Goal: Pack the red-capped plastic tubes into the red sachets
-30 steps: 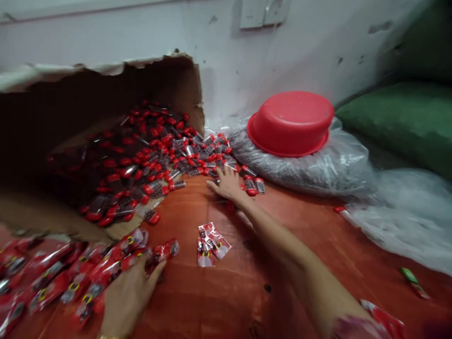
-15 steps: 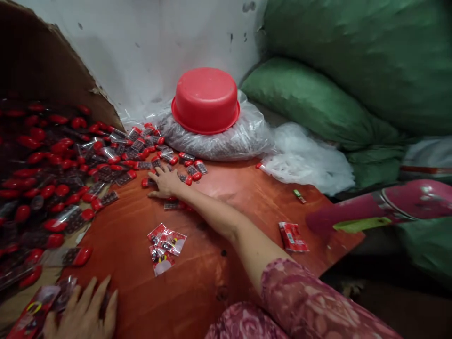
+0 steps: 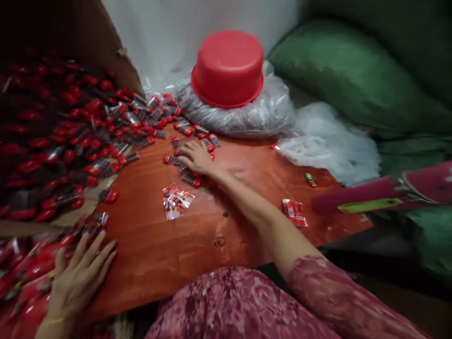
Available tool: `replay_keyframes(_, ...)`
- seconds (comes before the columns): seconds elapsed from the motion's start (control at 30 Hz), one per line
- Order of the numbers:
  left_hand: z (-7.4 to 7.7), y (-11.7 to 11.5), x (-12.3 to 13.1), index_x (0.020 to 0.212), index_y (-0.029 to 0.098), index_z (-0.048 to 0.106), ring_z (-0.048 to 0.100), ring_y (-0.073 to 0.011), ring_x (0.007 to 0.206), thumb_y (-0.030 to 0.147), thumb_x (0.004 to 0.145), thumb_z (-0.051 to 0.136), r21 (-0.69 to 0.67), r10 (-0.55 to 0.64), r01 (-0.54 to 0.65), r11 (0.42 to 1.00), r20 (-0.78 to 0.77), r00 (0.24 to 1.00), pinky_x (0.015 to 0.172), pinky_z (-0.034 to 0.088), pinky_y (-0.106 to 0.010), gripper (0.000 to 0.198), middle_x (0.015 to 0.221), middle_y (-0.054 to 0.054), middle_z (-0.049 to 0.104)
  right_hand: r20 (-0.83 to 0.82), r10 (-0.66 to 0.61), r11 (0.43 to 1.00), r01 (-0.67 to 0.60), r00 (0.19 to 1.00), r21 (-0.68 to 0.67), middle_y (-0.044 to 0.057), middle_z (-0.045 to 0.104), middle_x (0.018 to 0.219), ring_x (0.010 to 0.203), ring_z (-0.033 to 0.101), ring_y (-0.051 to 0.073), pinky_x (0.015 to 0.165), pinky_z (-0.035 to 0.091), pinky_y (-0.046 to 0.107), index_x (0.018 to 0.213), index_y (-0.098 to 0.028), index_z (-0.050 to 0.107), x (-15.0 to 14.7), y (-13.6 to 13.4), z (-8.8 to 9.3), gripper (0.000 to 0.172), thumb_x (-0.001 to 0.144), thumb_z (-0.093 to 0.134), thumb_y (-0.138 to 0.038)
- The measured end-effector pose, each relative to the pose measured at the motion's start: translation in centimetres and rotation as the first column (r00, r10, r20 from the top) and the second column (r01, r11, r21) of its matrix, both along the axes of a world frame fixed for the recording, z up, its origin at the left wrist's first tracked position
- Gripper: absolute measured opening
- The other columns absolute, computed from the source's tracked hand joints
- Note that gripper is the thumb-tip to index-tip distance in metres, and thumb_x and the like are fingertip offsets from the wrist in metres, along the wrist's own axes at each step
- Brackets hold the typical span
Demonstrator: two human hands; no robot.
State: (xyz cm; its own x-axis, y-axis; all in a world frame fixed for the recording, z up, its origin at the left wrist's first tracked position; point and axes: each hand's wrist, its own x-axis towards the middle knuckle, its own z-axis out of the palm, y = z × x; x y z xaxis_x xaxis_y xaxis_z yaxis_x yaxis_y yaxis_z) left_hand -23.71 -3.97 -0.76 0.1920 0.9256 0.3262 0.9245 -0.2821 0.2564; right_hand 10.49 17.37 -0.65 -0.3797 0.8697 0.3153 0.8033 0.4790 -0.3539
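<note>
My right hand (image 3: 196, 156) reaches out over the orange-red table top (image 3: 148, 249). Its fingers are spread and lie over a few small clear bottles with red caps and dark contents, such as one bottle (image 3: 191, 179) beside the wrist. Bottles under the palm are partly hidden. At the lower left my left hand (image 3: 79, 270) rests flat with fingers apart, by the table's edge. Glossy red printed packets (image 3: 33, 280) lie heaped beside and under it. Between the hands is a small cluster of flat red-and-clear packets (image 3: 176, 201).
A large pile of red-capped bottles (image 3: 74, 136) spills from a cardboard box (image 3: 122, 61). An upturned red basin (image 3: 229, 68) sits on a filled clear bag (image 3: 240, 122). White plastic bags (image 3: 325, 141), a red packet (image 3: 294, 212), a pink tube (image 3: 370, 193) and green sacks (image 3: 339, 75) stand to the right.
The view has shifted, so the table things appear higher and further right. My right hand stays spread over the bottles, some having moved slightly with it. More red packets show by my left hand.
</note>
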Motion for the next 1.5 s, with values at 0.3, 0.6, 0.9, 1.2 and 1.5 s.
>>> replay_keyframes(0.3,0.6,4.8,13.9,0.097,0.025,0.068,0.049,-0.0284,0.121,0.033,0.082,0.052,0.041,0.037,-0.042,0.998,0.105,0.994,0.106,0.023,-0.053,0.024,0.118,-0.007,0.063,-0.157,-0.108,0.984,0.128,0.982,0.122,0.011,0.061,0.118,0.117,0.046,0.026,0.096,0.032,0.044,0.098,-0.018,0.065,3.4,-8.8,-3.1,0.024,0.086,0.049,-0.031)
replay_keyframes(0.6,-2.4,7.9,17.7,0.093,0.024,0.071,0.038,-0.0331,0.128,0.031,0.083,0.052,-0.201,0.016,-0.008,0.980,0.041,0.999,0.104,0.022,-0.057,0.022,0.125,-0.007,0.058,-0.216,-0.148,0.972,0.183,0.965,0.150,0.010,0.065,0.110,0.111,0.053,0.026,0.094,0.039,0.044,0.093,-0.018,0.067,3.8,-13.0,-4.0,0.022,0.085,0.050,-0.029)
replay_keyframes(0.9,-1.1,6.1,17.9,0.094,0.027,0.071,0.041,-0.0299,0.127,0.035,0.083,0.050,-0.024,0.105,-0.102,0.994,0.254,0.961,0.103,0.025,-0.057,0.024,0.129,-0.009,0.055,-0.611,-0.178,0.968,0.026,0.771,-0.249,0.006,0.069,0.081,0.072,0.061,0.018,0.071,0.050,0.033,0.093,-0.018,0.066,-0.8,-14.6,-2.1,0.028,0.081,0.055,-0.041)
replay_keyframes(1.2,0.9,3.6,18.7,0.095,0.018,0.069,0.062,-0.0256,0.099,0.049,0.074,0.058,-0.456,0.403,-0.039,0.889,0.740,0.538,0.081,0.049,-0.034,0.038,0.098,-0.009,0.070,-0.794,-0.250,0.944,-0.041,0.555,-0.326,0.000,0.057,0.060,0.059,0.053,0.013,0.057,0.044,0.025,0.067,-0.018,0.059,-2.8,-15.0,-1.5,0.029,0.082,0.049,-0.041)
replay_keyframes(1.5,1.4,3.3,21.1,0.075,0.016,0.063,0.061,-0.0105,0.063,0.044,0.048,0.080,-0.610,0.699,0.368,0.702,0.688,-0.194,0.058,0.047,-0.021,0.042,0.071,0.000,0.067,-0.715,-0.179,0.982,0.083,0.676,-0.167,-0.001,0.051,0.061,0.060,0.048,0.012,0.060,0.040,0.025,0.065,-0.019,0.053,-2.8,-16.7,-2.4,0.028,0.088,0.042,-0.031)
